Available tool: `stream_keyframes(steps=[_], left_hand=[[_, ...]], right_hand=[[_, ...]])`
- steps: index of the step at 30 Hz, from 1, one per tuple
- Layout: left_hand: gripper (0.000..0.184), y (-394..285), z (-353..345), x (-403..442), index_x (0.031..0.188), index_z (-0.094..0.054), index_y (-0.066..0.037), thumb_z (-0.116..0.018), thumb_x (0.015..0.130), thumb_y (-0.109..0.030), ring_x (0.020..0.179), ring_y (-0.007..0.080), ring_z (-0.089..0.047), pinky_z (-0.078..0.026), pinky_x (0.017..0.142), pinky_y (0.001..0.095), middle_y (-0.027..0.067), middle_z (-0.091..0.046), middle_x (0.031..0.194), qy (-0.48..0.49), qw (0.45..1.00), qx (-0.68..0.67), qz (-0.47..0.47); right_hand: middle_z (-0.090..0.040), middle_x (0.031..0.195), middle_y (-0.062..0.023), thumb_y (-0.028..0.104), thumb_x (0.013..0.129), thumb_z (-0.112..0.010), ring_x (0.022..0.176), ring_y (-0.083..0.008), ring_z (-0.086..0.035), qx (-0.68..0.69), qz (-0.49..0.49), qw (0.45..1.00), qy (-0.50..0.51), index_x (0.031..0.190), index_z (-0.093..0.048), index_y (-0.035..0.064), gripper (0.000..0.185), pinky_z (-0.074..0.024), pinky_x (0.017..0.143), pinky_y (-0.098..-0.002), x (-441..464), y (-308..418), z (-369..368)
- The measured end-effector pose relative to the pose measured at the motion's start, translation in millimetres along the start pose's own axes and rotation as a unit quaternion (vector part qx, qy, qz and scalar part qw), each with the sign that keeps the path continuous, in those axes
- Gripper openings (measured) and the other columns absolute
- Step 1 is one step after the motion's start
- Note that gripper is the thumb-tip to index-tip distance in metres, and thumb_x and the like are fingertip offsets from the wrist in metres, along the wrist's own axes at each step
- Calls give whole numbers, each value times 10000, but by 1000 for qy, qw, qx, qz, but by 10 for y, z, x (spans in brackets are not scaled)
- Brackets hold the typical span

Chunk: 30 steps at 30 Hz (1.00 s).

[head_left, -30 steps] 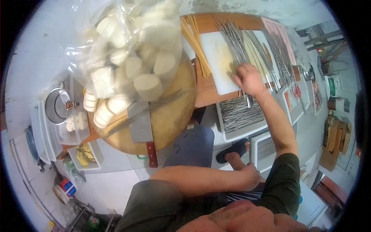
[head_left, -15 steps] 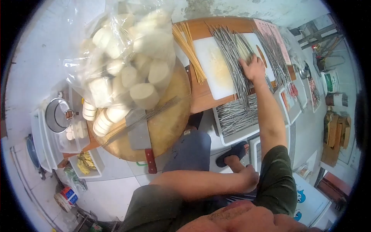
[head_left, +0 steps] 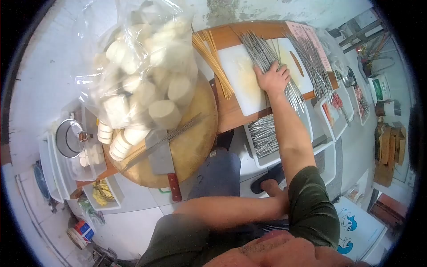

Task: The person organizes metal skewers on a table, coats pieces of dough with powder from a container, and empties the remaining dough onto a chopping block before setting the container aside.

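Note:
My right hand lies palm down, fingers spread, across a bundle of thin metal skewers on a white cutting board. The skewers' lower ends stick out past the board's near edge beneath my wrist. My left forearm crosses low in front of me; its hand is hidden behind my right arm. Left of the board, a cleaver with a red handle rests on a round wooden chopping block. Several thin skewers lie across its blade.
A plastic bag of thick white rounds covers much of the block. Bamboo sticks and more metal skewers flank the board. Below stands a white tray of metal skewers. A wire strainer sits at the left.
My right hand has moved left onto the main skewer bundle, its fingers now spread. The bundle's lower ends have swung right. My left hand has gone out of sight behind my right arm.

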<state>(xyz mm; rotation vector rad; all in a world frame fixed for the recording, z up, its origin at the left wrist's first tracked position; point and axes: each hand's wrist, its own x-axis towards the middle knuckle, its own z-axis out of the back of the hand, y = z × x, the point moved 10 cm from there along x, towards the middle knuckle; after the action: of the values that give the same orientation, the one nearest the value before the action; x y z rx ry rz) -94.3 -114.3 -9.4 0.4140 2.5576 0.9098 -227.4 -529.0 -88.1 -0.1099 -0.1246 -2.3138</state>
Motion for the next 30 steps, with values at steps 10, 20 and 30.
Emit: stream_keyframes(steps=[10,20,30], left_hand=[[485,59,249,64,1347,-420,-81,-324,993,-398,1269,238,-378,-294,1067,379,123,-428,1375,11,1000,-5,16],[440,112,365,62,1324,-443,-79,-337,994,-349,1241,241,-406,-315,1043,383,127,-462,1337,-23,999,-14,30],[430,198,374,103,1314,-456,-79,-345,987,-335,1230,245,-420,-324,1027,395,127,-473,1326,-23,999,4,48]], right_hand=[[-591,1038,-194,541,797,-579,988,-352,-556,-2,17,999,-47,957,-594,-16,580,-445,847,-478,127,-31,190],[-579,1037,-194,454,825,-545,997,-349,-522,9,-37,993,-114,958,-611,-9,486,-398,874,-479,-32,148,173],[-576,806,-160,345,751,-703,777,-345,-567,100,127,970,-180,773,-593,27,337,-468,698,-439,-246,353,339]])
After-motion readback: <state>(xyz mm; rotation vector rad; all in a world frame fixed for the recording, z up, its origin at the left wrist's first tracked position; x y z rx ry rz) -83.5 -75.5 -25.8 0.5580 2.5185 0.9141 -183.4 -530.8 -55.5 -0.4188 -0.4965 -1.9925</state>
